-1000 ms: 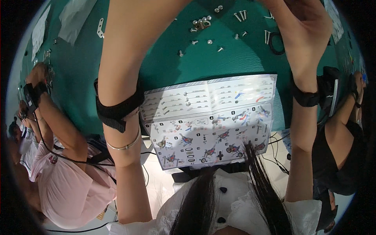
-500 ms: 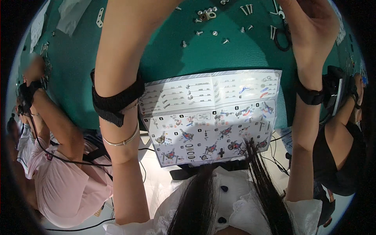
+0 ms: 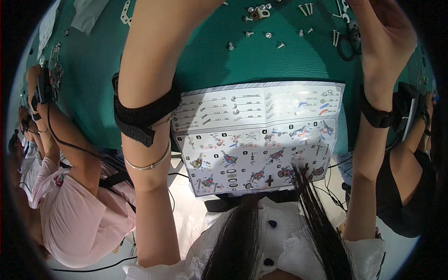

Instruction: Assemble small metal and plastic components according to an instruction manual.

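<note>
My left forearm point(image 3: 151, 60) reaches past the upper edge, so my left hand is out of sight. Of my right hand point(image 3: 392, 37), only the heel and part of the palm show at the upper right; its fingers are cut off, and I cannot tell what they hold. Beside this hand lie a black rubber ring point(image 3: 345, 48), long screws point(image 3: 336, 38) and a small wrench point(image 3: 345, 9). Between my arms, several short screws point(image 3: 249, 34) and a bracket point(image 3: 264, 14) are scattered on the green table mat point(image 3: 219, 67). A printed instruction sheet point(image 3: 261, 114) hangs over the near table edge.
A clear plastic bag point(image 3: 88, 16) and a perforated metal strip point(image 3: 125, 11) lie at the far left. On my left sits a person in a pink shirt point(image 3: 86, 210), with another person's bent arm or leg point(image 3: 408, 172) close on my right. Black cables point(image 3: 333, 196) run below the table.
The table, sheet and my arms appear slightly farther right and a little lower at the far side. The left neighbour's hand has shifted. My own arms keep nearly the same pose.
</note>
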The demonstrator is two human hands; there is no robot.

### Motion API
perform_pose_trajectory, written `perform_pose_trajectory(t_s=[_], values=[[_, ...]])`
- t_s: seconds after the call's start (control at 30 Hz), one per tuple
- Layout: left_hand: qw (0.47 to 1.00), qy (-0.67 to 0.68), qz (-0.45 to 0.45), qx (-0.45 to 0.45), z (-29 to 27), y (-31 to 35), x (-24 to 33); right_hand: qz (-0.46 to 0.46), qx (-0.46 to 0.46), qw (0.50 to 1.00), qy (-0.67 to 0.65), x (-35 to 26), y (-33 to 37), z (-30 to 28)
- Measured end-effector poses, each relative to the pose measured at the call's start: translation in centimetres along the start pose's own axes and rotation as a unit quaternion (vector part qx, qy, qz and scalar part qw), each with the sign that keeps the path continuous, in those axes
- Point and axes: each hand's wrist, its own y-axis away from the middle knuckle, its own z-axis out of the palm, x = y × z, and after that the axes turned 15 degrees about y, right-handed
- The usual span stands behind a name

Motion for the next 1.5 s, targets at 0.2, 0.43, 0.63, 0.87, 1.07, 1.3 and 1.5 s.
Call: perform_pose_trajectory(t_s=[0.2, 0.43, 0.63, 0.87, 1.07, 1.3, 1.5], values=[[0.999, 0.04, -0.032, -0.002, -0.8, -0.2, 0.1, -0.016, 0.013, 1.0, 0.002, -0.7, -0.4, -1.0], [0.999, -0.039, 0.013, 0.024, 0.0, 0.4, 0.3, 0.149, 0.018, 0.945, -0.291, 0.0, 0.1, -0.1], [0.997, -0.064, 0.011, 0.033, 0.4, 0.5, 0.2, 0.043, 0.012, 0.999, -0.03, 0.9, -0.1, 1.1], [1.0, 0.027, 0.008, -0.004, -1.7, 0.0, -0.2, -0.015, -0.038, 0.998, 0.047, -0.2, -0.9, -1.7], [1.0, 0.008, -0.011, -0.023, -0.4, 0.0, 0.2, 0.009, 0.002, 0.999, 0.047, -0.3, 0.2, -1.4], [0.996, -0.075, -0.014, 0.047, 0.8, 0.1, 1.6, 0.237, 0.062, 0.842, -0.481, -1.7, 0.0, 0.4], [1.0, 0.013, -0.011, -0.014, -0.9, 0.1, 0.2, -0.008, 0.0, 0.998, -0.066, -0.2, -1.1, -0.7]])
